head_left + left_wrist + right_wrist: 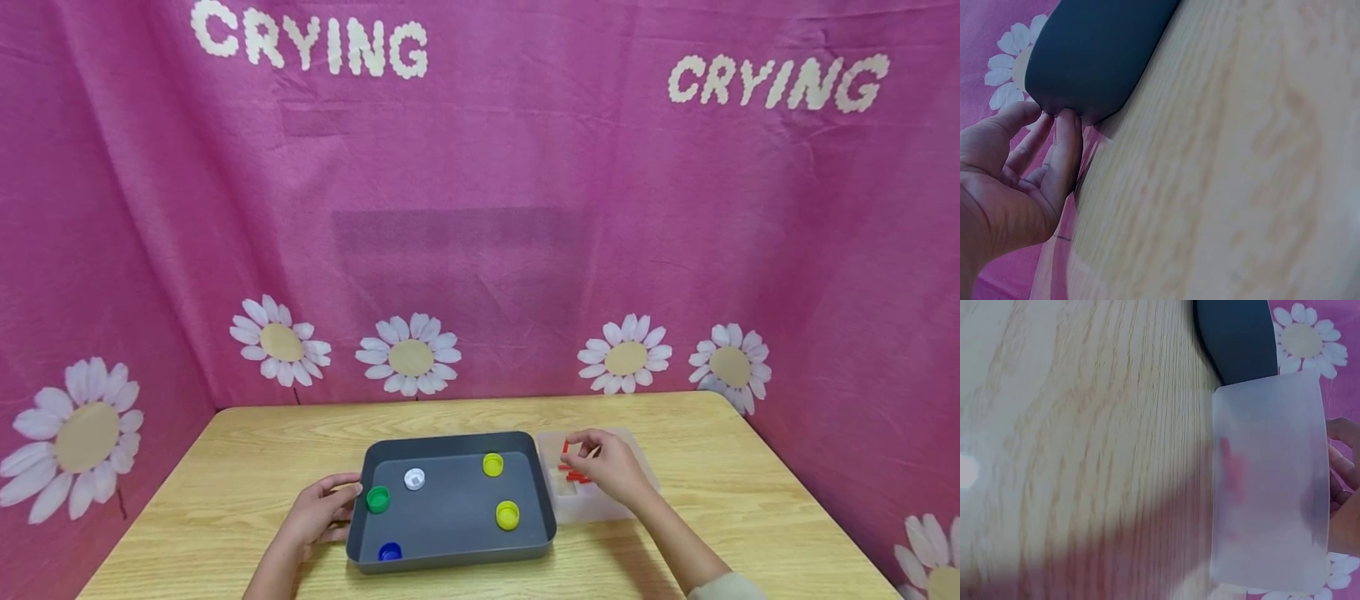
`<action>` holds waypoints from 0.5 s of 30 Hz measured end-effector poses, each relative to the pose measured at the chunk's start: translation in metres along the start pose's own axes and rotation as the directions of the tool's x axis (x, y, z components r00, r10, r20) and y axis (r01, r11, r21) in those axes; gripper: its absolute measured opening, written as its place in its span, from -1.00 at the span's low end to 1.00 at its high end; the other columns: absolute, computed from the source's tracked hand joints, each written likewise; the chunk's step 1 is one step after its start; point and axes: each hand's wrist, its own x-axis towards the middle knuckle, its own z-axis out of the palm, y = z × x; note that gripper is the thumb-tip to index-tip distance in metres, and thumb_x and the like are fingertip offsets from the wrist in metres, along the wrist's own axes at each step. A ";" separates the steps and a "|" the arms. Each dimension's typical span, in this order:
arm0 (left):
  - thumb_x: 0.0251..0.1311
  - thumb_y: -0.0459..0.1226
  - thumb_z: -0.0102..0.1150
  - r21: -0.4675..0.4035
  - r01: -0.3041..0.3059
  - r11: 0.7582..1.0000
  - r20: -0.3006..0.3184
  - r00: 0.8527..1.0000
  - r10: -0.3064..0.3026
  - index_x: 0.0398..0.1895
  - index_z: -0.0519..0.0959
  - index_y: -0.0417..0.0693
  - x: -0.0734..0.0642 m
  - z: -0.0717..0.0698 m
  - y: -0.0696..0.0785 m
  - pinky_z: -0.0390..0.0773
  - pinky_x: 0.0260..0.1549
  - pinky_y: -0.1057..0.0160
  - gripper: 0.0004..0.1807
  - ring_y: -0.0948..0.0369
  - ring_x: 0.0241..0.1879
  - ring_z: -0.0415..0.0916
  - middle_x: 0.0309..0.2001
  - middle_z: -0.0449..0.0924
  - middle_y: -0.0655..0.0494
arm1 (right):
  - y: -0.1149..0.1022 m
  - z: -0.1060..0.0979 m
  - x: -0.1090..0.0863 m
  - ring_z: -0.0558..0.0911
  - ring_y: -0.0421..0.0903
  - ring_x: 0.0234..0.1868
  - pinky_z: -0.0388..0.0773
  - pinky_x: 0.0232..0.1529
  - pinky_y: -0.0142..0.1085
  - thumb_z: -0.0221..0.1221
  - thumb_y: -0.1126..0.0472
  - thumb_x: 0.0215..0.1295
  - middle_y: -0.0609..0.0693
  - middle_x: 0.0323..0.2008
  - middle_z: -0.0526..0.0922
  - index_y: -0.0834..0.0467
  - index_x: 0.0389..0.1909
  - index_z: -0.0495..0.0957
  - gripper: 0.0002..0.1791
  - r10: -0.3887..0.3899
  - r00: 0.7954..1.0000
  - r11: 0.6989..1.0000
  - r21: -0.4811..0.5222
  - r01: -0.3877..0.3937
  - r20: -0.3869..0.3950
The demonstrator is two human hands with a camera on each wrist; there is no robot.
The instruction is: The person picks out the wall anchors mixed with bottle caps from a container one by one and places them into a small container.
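Observation:
A dark grey rectangular tray (450, 537) lies on the table with bottle caps in it. My left hand (318, 512) holds its left end, thumb at the rim and fingertips against the outer wall (1091, 62). Right of the tray, touching or nearly so, stands a translucent plastic box (1272, 487). Several short red sticks (577, 477) lie inside it. Over this box, my right hand (611, 467) pinches one red stick (566, 447) between thumb and forefinger. The right wrist view shows the box wall hiding most of that hand's fingers.
In the tray sit a green cap (378, 499), a white cap (414, 478), a blue cap (390, 552), a far yellow cap (492, 464) and a near yellow cap (507, 515). A pink cloth (480, 167) with flowers hangs behind the wooden table (247, 467).

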 end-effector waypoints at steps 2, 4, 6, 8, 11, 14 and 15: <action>0.21 -0.21 0.15 0.000 0.002 1.000 0.002 1.000 -0.002 0.13 0.45 -0.21 0.000 -0.001 0.000 0.66 -0.44 0.12 -0.56 0.18 -0.41 0.62 -0.34 0.64 0.06 | 0.002 0.000 0.002 0.41 -0.17 -0.46 0.29 -0.59 -0.42 0.35 0.20 0.03 -0.02 -0.52 0.48 0.22 -0.18 0.61 -0.69 0.012 1.000 1.000 -0.008 -0.012 0.000; 0.20 -0.20 0.15 0.001 0.007 1.000 0.005 1.000 -0.007 0.13 0.45 -0.20 0.000 -0.002 0.000 0.66 -0.43 0.12 -0.55 0.18 -0.41 0.62 -0.33 0.64 0.06 | 0.004 0.000 0.004 0.41 -0.17 -0.46 0.29 -0.59 -0.42 0.35 0.21 0.04 -0.02 -0.52 0.48 0.22 -0.19 0.61 -0.70 0.015 1.000 1.000 -0.015 -0.015 0.004; 0.20 -0.18 0.16 0.000 0.004 1.000 0.017 1.000 -0.004 0.14 0.44 -0.20 -0.001 -0.002 0.000 0.66 -0.42 0.11 -0.53 0.18 -0.40 0.62 -0.33 0.65 0.07 | 0.004 -0.001 0.004 0.41 -0.17 -0.46 0.30 -0.60 -0.42 0.34 0.21 0.05 -0.02 -0.51 0.48 0.23 -0.19 0.61 -0.70 0.013 1.000 1.000 -0.019 -0.013 0.011; 0.20 -0.17 0.16 0.001 -0.004 1.000 0.034 0.999 0.003 0.15 0.43 -0.21 -0.001 -0.003 0.000 0.66 -0.41 0.11 -0.51 0.18 -0.39 0.63 -0.32 0.65 0.07 | 0.004 -0.001 0.005 0.41 -0.17 -0.45 0.31 -0.59 -0.41 0.34 0.21 0.05 -0.02 -0.51 0.48 0.23 -0.19 0.61 -0.71 0.009 1.000 1.000 -0.024 -0.009 0.020; 0.20 -0.16 0.16 0.009 -0.007 1.000 0.048 0.999 0.006 0.17 0.41 -0.23 -0.002 -0.004 0.000 0.66 -0.41 0.13 -0.49 0.19 -0.39 0.62 -0.32 0.65 0.08 | 0.004 -0.001 0.004 0.42 -0.17 -0.45 0.32 -0.58 -0.41 0.34 0.21 0.04 -0.01 -0.50 0.49 0.24 -0.20 0.61 -0.71 0.008 0.999 1.000 -0.029 -0.007 0.033; 0.20 -0.15 0.16 0.017 -0.004 1.000 0.047 0.999 0.003 0.17 0.41 -0.23 -0.001 -0.005 0.000 0.66 -0.43 0.14 -0.49 0.20 -0.41 0.62 -0.33 0.64 0.08 | 0.004 -0.001 0.005 0.42 -0.17 -0.45 0.32 -0.57 -0.41 0.35 0.22 0.04 -0.01 -0.50 0.49 0.24 -0.19 0.62 -0.70 0.017 0.999 0.999 -0.031 -0.016 0.044; 0.21 -0.15 0.16 0.021 0.000 1.000 0.045 0.999 -0.001 0.17 0.41 -0.23 -0.001 -0.005 0.000 0.66 -0.43 0.15 -0.49 0.21 -0.41 0.61 -0.33 0.64 0.08 | 0.004 -0.001 0.005 0.42 -0.17 -0.45 0.32 -0.57 -0.41 0.35 0.22 0.04 -0.01 -0.50 0.49 0.25 -0.19 0.61 -0.70 0.020 0.999 0.999 -0.032 -0.018 0.049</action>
